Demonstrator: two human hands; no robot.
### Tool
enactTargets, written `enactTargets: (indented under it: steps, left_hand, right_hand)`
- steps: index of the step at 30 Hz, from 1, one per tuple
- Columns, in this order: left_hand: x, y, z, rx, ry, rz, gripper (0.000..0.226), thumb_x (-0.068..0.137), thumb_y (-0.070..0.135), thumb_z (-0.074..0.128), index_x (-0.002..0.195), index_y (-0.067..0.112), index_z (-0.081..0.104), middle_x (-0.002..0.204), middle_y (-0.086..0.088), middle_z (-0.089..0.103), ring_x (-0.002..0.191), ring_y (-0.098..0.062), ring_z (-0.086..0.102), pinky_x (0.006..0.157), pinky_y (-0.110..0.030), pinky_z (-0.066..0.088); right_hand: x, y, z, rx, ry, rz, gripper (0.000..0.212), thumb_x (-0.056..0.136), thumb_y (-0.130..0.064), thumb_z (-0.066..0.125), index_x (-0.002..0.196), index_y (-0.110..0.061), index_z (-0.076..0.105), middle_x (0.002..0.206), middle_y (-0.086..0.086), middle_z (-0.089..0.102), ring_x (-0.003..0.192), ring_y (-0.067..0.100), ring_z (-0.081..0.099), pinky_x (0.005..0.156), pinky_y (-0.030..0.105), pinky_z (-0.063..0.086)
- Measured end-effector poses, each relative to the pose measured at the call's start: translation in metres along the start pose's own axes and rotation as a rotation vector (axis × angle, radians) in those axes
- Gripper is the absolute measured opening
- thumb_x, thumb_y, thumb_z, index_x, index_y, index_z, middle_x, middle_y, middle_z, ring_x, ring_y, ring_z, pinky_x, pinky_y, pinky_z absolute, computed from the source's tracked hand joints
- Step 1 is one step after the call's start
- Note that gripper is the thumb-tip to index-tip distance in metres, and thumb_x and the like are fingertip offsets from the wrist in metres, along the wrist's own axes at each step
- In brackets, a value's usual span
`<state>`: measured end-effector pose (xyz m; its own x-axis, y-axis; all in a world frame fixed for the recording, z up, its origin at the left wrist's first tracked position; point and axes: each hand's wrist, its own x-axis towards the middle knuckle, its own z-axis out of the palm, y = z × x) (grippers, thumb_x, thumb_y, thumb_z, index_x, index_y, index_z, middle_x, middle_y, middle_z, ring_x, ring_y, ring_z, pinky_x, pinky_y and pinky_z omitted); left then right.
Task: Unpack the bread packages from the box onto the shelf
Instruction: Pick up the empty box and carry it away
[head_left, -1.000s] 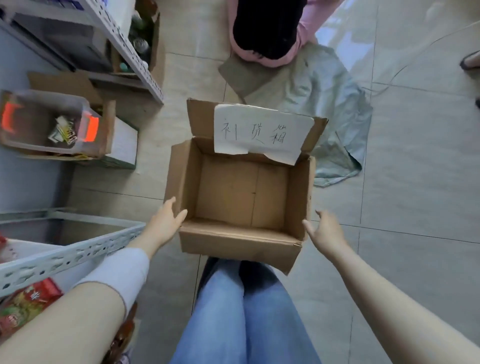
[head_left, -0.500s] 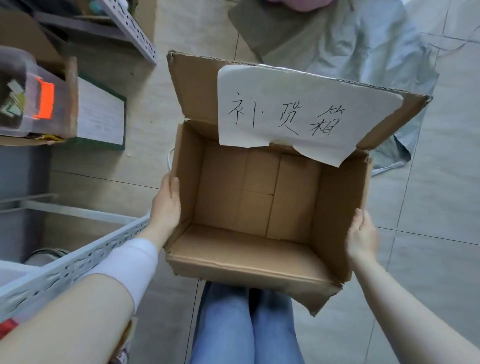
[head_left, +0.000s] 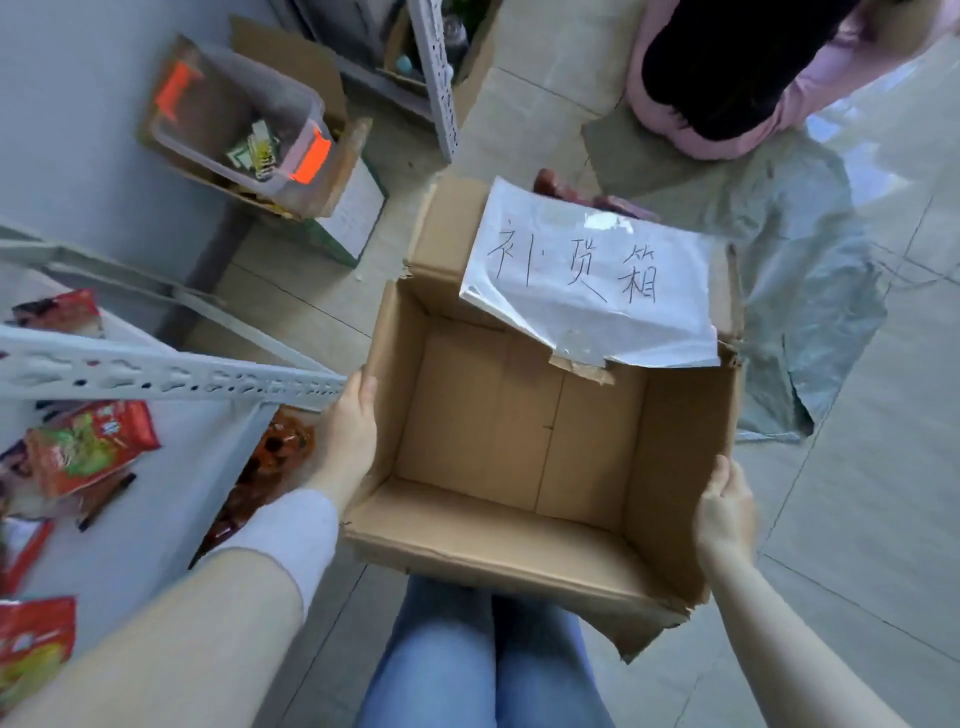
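Note:
An open cardboard box (head_left: 519, 426) is held up above my knees, and nothing lies inside it. A white paper label (head_left: 592, 280) with handwriting is taped to its far flap. My left hand (head_left: 348, 436) presses flat against the box's left wall, fingers pointing up. My right hand (head_left: 724, 509) presses against the outside of the right wall. To the left stands the grey metal shelf (head_left: 156, 371), with several red bread packages on it, one of them (head_left: 88, 447) just below the rail. Another package (head_left: 270, 457) shows below the shelf's corner.
A clear plastic bin (head_left: 234, 119) with orange latches sits in a carton at the back left. Beyond the box, a person in pink (head_left: 727, 78) crouches on a grey sheet (head_left: 810, 260) spread over the tiled floor. A second shelf post (head_left: 436, 78) stands behind.
Both hands closed onto the box's sides and lifted it off the floor toward me. The view has swung left, so the shelf and its packages have come into sight.

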<state>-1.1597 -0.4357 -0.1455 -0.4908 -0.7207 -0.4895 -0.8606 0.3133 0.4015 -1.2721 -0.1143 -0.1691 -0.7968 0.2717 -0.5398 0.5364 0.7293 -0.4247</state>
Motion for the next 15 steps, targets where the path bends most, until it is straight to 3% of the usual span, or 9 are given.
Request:
enactTargets:
  steps: [5,10,15]
  left_hand:
    - [-0.101,-0.045,-0.058,-0.021,0.14,-0.107,0.043,0.101,0.029,0.029,0.133,0.006,0.046,0.115,-0.033,0.059,0.107,-0.045,0.055,0.085,-0.041,0.041]
    - [-0.198,-0.111,-0.105,-0.144,0.252,-0.2,0.045,0.101,0.029,0.03,0.136,0.004,0.043,0.127,-0.025,0.057,0.116,-0.04,0.052,0.093,-0.04,0.04]
    - [-0.286,-0.208,-0.127,-0.3,0.406,-0.359,0.044,0.1,0.029,0.03,0.134,0.006,0.046,0.123,-0.022,0.06,0.11,-0.039,0.056,0.088,-0.039,0.044]
  right_hand:
    - [-0.072,-0.016,-0.041,-0.102,-0.059,-0.195,0.044,0.102,-0.027,0.025,0.133,-0.002,0.045,0.132,0.024,0.051,0.123,0.041,0.044,0.104,0.046,0.032]
    - [-0.158,-0.037,-0.063,-0.237,-0.138,-0.403,0.044,0.101,-0.029,0.024,0.129,-0.004,0.048,0.126,0.025,0.055,0.116,0.042,0.048,0.096,0.045,0.037]
    - [-0.246,-0.046,-0.035,-0.342,-0.211,-0.636,0.043,0.101,-0.03,0.025,0.121,-0.004,0.052,0.111,0.027,0.06,0.102,0.042,0.054,0.082,0.044,0.041]
